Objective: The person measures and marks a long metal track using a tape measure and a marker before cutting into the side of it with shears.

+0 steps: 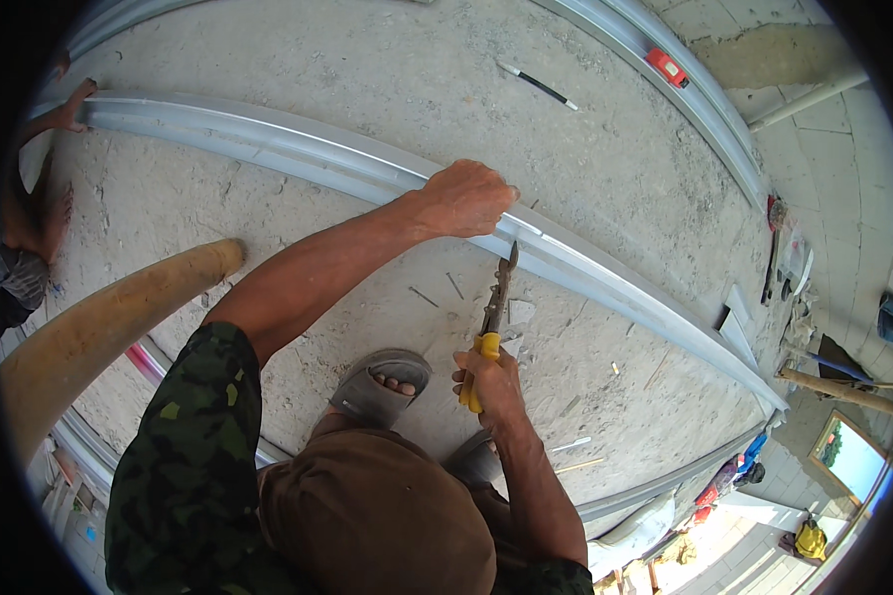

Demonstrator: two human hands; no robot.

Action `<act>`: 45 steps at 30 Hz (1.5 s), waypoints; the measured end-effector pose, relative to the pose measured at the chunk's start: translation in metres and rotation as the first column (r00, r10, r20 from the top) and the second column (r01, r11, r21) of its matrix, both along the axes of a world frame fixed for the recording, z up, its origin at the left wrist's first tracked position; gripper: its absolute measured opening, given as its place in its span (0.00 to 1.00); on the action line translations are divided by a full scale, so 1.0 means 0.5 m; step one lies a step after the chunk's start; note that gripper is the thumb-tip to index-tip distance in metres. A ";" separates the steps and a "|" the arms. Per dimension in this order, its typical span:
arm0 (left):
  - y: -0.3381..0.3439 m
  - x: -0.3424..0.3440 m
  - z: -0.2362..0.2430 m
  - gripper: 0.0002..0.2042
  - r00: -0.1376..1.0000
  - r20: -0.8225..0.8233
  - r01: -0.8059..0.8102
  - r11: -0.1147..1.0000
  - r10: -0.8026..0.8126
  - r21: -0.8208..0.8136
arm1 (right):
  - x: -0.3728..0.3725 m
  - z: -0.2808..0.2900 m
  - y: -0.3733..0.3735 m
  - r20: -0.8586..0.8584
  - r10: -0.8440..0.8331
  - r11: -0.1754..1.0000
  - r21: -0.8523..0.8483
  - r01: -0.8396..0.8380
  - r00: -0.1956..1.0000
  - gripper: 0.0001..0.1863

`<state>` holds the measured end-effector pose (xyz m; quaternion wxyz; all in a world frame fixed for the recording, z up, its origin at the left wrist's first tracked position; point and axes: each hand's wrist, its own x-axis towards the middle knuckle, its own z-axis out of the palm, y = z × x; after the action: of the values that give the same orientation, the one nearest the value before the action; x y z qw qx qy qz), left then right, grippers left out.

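Note:
A long silvery metal channel [298, 149] runs across the concrete floor from the upper left to the lower right. My left hand [469, 198] is closed over its upper edge near the middle. In my right hand [496, 387] is a pair of tin snips [488, 342] with yellow handles, fingers wrapped round the grips. The dark blades point up and their tip reaches the near side of the channel, just right of my left hand. Whether the blades bite into the metal I cannot tell.
Another person's hand [74, 107] rests on the channel's far left end. More channels [665, 94] lie at the upper right, with a red tape measure [667, 67] on them. A black-and-white marker [538, 84] lies beyond. A wooden pole [119, 317] slants in from the left.

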<state>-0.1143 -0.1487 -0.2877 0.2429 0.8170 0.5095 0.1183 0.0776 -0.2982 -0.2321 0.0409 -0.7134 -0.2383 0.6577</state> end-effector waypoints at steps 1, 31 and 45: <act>0.001 -0.001 0.010 0.09 1.000 -0.021 0.006 0.999 -0.007 -0.049 | 0.000 0.003 -0.002 0.000 -0.001 1.000 0.002 0.001 1.000 0.13; -0.291 0.163 0.029 0.24 0.493 0.179 -0.016 0.214 0.851 -0.977 | -0.010 0.023 -0.060 0.163 0.108 0.961 0.237 -0.145 0.981 0.15; -0.343 0.178 0.043 0.28 0.283 0.233 0.424 0.096 0.930 -0.901 | 0.030 -0.043 -0.093 0.214 0.209 0.880 0.384 -0.279 0.954 0.13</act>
<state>-0.0253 -0.3200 -0.2664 0.8783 0.0672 0.4039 0.2468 0.0926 -0.3449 -0.2537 0.0861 -0.7053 -0.4617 0.5310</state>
